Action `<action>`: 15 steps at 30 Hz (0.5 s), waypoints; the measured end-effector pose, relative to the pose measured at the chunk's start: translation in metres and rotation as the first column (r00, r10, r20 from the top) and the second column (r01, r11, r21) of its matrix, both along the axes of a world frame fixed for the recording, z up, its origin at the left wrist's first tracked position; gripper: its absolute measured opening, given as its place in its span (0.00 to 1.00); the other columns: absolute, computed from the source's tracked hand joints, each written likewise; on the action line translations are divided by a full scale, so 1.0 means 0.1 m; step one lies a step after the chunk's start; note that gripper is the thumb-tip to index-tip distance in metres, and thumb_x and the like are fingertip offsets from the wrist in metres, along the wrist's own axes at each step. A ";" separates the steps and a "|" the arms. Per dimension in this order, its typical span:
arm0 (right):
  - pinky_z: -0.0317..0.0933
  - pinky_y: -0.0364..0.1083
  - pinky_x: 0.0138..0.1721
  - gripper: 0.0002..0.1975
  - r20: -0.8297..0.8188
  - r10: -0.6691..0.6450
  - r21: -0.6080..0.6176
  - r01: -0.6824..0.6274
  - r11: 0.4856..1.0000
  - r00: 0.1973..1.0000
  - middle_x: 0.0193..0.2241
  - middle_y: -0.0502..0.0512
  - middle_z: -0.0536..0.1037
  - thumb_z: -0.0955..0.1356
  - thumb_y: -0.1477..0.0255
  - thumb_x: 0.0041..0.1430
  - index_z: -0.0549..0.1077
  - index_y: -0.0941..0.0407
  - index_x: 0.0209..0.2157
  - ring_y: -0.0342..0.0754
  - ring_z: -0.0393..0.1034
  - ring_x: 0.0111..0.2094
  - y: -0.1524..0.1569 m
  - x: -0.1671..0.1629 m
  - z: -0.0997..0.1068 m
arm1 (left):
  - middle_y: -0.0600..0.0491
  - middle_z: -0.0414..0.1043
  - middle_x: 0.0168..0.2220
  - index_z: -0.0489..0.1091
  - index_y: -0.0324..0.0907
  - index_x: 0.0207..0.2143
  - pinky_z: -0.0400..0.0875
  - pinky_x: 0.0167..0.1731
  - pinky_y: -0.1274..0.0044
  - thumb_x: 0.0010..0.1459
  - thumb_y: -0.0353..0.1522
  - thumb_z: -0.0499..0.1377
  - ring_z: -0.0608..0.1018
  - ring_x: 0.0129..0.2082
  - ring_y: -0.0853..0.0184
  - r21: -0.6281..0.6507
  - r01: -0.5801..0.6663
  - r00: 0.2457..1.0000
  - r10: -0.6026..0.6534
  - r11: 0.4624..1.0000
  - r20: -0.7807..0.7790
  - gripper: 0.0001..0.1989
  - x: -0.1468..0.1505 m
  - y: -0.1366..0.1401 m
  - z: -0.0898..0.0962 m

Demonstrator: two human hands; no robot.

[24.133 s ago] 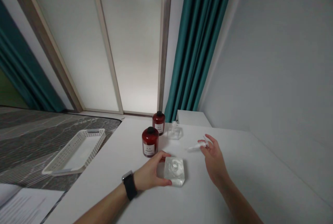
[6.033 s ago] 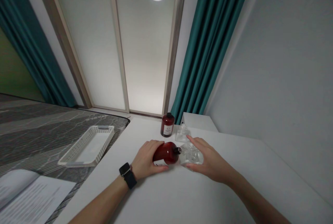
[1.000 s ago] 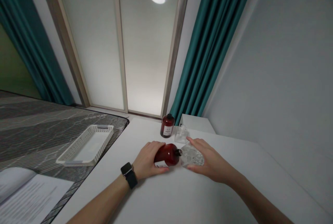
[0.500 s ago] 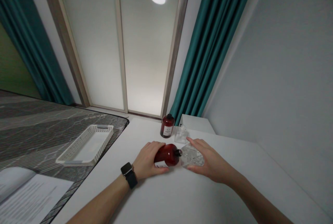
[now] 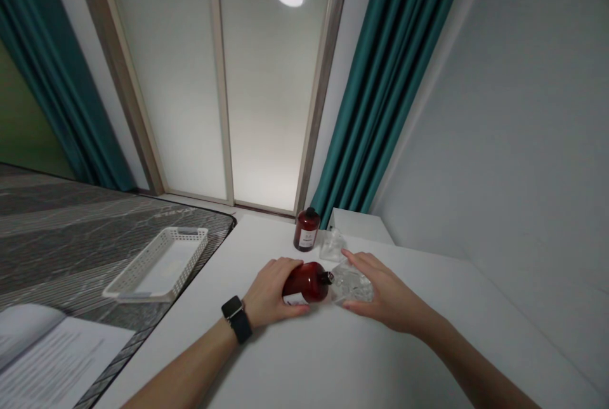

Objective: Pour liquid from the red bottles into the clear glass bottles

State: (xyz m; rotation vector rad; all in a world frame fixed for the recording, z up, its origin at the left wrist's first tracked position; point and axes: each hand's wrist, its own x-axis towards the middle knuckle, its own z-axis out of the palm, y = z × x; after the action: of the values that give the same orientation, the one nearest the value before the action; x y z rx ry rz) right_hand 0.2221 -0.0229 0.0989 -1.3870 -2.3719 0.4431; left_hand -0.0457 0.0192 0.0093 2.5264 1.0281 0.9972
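Note:
My left hand [image 5: 273,295], with a black watch on its wrist, is wrapped round a dark red bottle [image 5: 311,282] with a white label. The bottle is tilted over to the right, its black neck at the mouth of a clear container [image 5: 352,283]. Around that clear container my right hand [image 5: 380,295] is closed, thumb on the near side and fingers on the far side. Whether any liquid is running between them is too small to make out. A second dark red bottle [image 5: 306,230] with a black top stands upright behind, beside another clear container [image 5: 332,245].
Everything stands on a white table [image 5: 285,358]. To the left, a white perforated basket [image 5: 181,276] and an open book [image 5: 71,358] lie on a grey patterned surface [image 5: 95,231]. A white box [image 5: 361,225] is at the back, near the green curtain [image 5: 375,92].
Almost nothing differs. Both hands keep their hold, and the tilted bottle and the clear container stay in practically the same place.

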 end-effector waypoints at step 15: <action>0.55 0.62 0.62 0.42 0.029 -0.006 0.000 0.006 1.000 1.000 0.59 0.63 0.69 0.74 0.64 0.52 0.57 0.53 0.66 0.61 0.61 0.60 0.00 0.00 0.01 | 0.45 0.74 0.49 0.61 0.43 0.55 0.70 0.45 0.63 0.44 0.43 0.71 0.77 0.44 0.53 0.007 0.008 1.000 -0.009 1.000 0.026 0.38 0.00 0.01 -0.03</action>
State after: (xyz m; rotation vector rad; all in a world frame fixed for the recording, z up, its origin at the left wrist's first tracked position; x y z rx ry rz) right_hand 0.2225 -0.0224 0.0996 -1.4096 -2.3904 0.4240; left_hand -0.0456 0.0198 0.0068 2.5137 1.0075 1.0304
